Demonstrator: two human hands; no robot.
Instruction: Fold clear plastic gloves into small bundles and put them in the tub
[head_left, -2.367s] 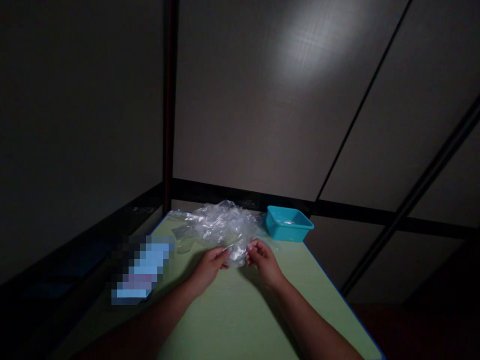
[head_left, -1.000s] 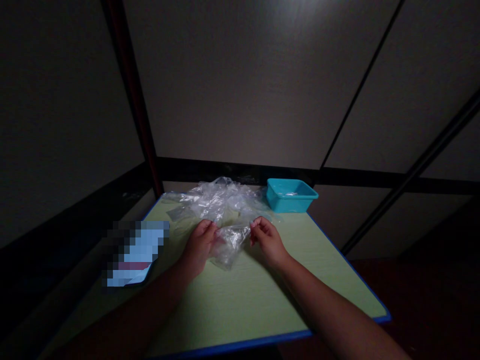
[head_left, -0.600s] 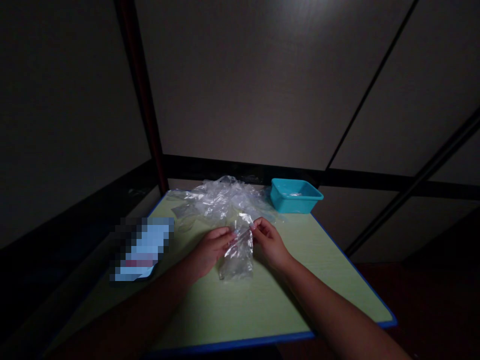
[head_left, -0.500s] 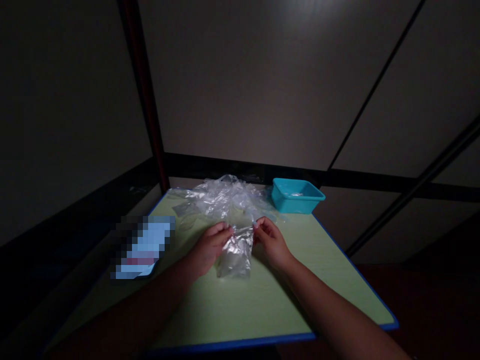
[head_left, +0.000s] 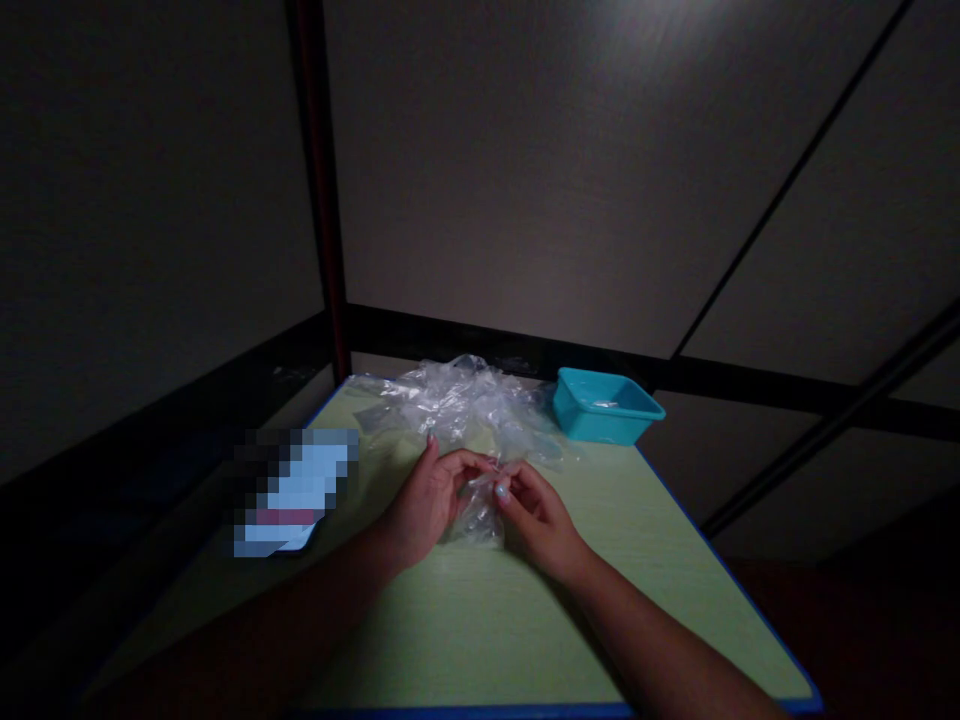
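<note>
A small clear plastic bag [head_left: 480, 520] hangs just over the table, its top gathered into a narrow neck. My right hand [head_left: 541, 520] pinches that neck between thumb and fingers. On the other side, my left hand [head_left: 427, 505] has its thumb raised away from its fingers, and those fingers reach to the bag's neck and touch it or lie right beside it. The left fingertips partly overlap the right hand's pinch. Behind both hands lies a loose pile of clear plastic bags [head_left: 457, 395].
The pale green table [head_left: 465, 630] has a blue edge. A turquoise plastic basket [head_left: 600, 420] with something clear inside stands at the back right. At the left lies a phone-like device [head_left: 300, 500], blurred by pixelation. A panelled wall [head_left: 495, 180] rises behind.
The bag, spread between both hands before, is now bunched at its top. My hands have come together, and my left thumb has lifted off. The view has shifted slightly.
</note>
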